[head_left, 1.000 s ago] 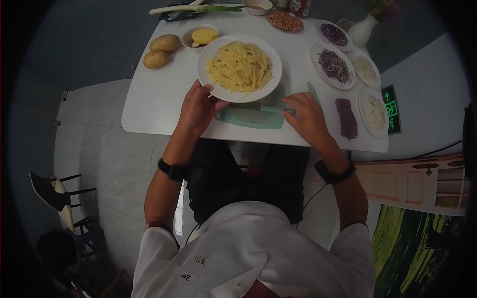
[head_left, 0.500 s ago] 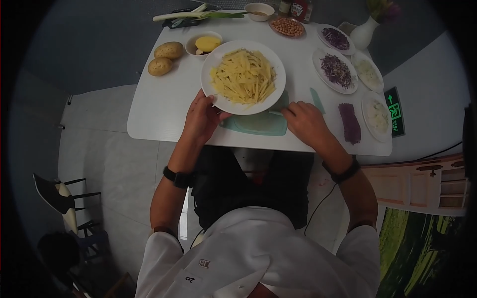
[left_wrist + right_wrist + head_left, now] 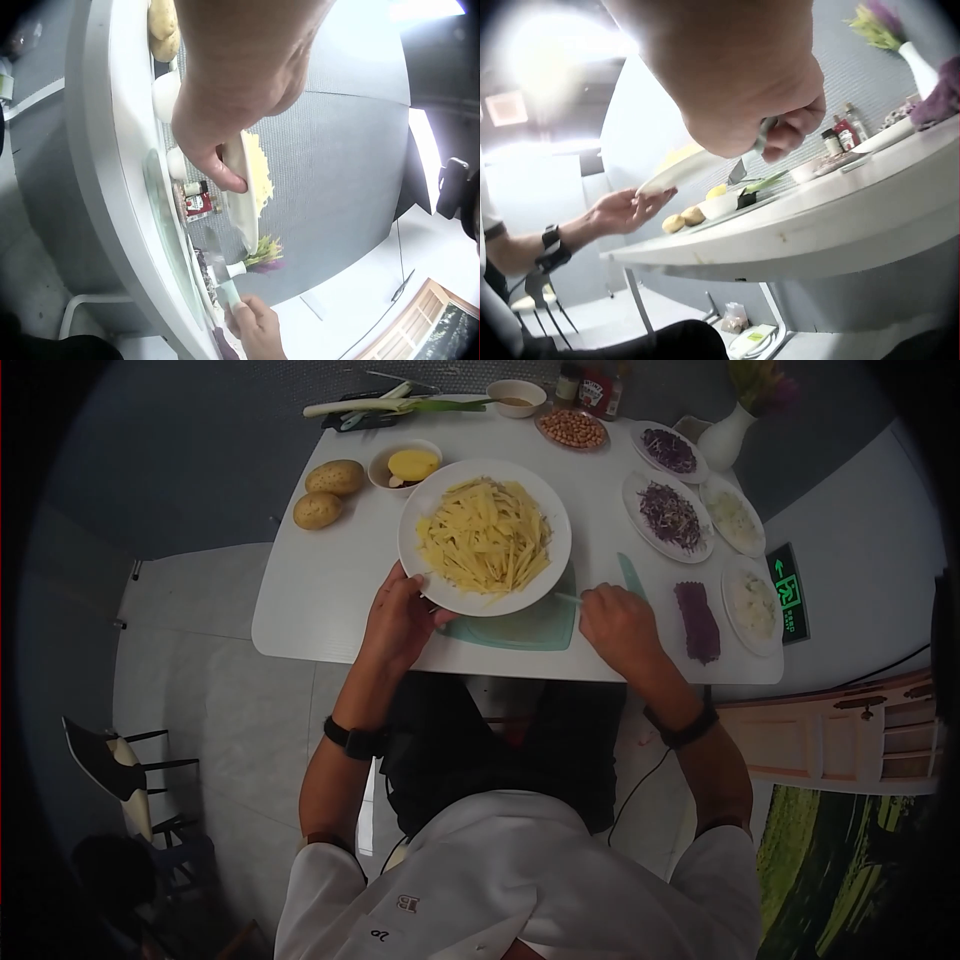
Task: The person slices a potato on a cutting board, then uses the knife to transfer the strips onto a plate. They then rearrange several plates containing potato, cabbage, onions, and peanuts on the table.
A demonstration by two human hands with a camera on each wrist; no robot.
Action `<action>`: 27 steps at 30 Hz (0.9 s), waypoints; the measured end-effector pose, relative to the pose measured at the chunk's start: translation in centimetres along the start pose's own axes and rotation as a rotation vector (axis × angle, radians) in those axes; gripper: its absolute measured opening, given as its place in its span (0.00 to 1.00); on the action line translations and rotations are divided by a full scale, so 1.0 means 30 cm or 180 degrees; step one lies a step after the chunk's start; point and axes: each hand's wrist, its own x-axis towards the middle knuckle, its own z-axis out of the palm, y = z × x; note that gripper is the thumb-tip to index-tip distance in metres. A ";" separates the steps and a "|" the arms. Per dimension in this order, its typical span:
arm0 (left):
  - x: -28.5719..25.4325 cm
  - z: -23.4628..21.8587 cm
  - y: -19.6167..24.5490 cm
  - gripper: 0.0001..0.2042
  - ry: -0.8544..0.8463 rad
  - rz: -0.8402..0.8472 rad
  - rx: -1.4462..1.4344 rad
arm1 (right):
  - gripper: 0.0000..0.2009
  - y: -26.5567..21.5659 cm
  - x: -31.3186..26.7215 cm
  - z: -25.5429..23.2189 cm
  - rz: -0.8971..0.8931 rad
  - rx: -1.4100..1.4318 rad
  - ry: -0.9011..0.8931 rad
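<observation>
My left hand (image 3: 398, 622) grips the near left rim of a white plate (image 3: 412, 565), thumb on top and fingers beneath. Potato strips (image 3: 485, 535) are heaped on the plate, which is raised above a light green cutting board (image 3: 525, 632) and hides much of it. In my right hand (image 3: 618, 628) is a knife (image 3: 737, 172), its pale green handle (image 3: 231, 291) wrapped by curled fingers. The blade points up in the left wrist view; the plate hides most of it in the head view.
Right of the board lie a pale green flat strip (image 3: 630, 575), a purple block (image 3: 697, 622) and plates of shredded vegetables (image 3: 668, 517). Two potatoes (image 3: 335, 479), a bowl (image 3: 375, 468), scallions (image 3: 390, 406), peanuts (image 3: 572, 429) and a vase (image 3: 728, 440) stand farther back.
My right hand has curled round the knife's handle and lifted the knife from the board. The left hand keeps holding the plate, which covers more of the board in the head view.
</observation>
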 end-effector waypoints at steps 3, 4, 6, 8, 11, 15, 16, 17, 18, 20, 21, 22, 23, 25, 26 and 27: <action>-0.002 -0.007 -0.009 0.28 -0.0039 0.0053 0.0048 | 0.06 0.054 -0.064 -0.057 0.1182 0.0260 0.0139; -0.001 -0.015 -0.011 0.28 -0.0057 0.0049 0.0034 | 0.06 0.087 -0.070 -0.078 0.1165 0.0254 0.0132; 0.000 -0.024 -0.015 0.27 -0.0088 0.0019 0.0027 | 0.10 0.132 -0.080 -0.115 0.2022 0.2097 0.0286; -0.006 -0.025 -0.012 0.27 -0.0066 0.0022 0.0036 | 0.13 0.118 -0.058 -0.145 0.2035 0.2324 0.0243; -0.005 -0.037 -0.028 0.27 -0.0076 -0.0042 -0.0029 | 0.13 0.083 -0.013 -0.174 0.1946 0.2351 -0.0109; -0.009 -0.034 -0.037 0.28 0.0024 -0.0033 -0.0061 | 0.13 0.078 0.026 -0.154 0.1846 0.2337 -0.0334; -0.009 -0.043 -0.040 0.28 -0.0038 -0.0044 -0.0054 | 0.13 0.082 0.032 -0.146 0.1801 0.2276 -0.0354; -0.009 -0.048 -0.041 0.28 -0.0102 -0.0056 -0.0048 | 0.13 0.090 0.043 -0.140 0.1804 0.2281 -0.0361; -0.010 -0.051 -0.041 0.28 -0.0097 -0.0065 -0.0048 | 0.13 0.099 0.056 -0.134 0.1775 0.2170 -0.0368; -0.009 -0.054 -0.040 0.29 -0.0129 -0.0103 -0.0069 | 0.14 0.110 0.073 -0.130 0.1747 0.2060 -0.0384; -0.005 -0.056 -0.042 0.29 -0.0115 -0.0108 -0.0074 | 0.14 0.112 0.082 -0.137 0.1767 0.1983 -0.0372; -0.002 -0.057 -0.045 0.29 -0.0110 -0.0120 -0.0071 | 0.15 0.109 0.087 -0.146 0.1776 0.1909 -0.0365; -0.002 -0.059 -0.050 0.29 -0.0082 -0.0141 -0.0075 | 0.15 0.104 0.089 -0.165 0.1762 0.1928 -0.0409; -0.002 -0.048 -0.050 0.29 0.0040 -0.0161 -0.0097 | 0.14 0.106 0.097 -0.215 0.1703 0.1863 -0.0258; -0.004 -0.035 -0.041 0.28 0.0096 -0.0173 -0.0091 | 0.14 0.107 0.093 -0.230 0.1668 0.1886 -0.0320; -0.010 -0.019 -0.027 0.28 0.0121 -0.0176 -0.0103 | 0.14 0.110 0.086 -0.249 0.1516 0.1821 -0.0418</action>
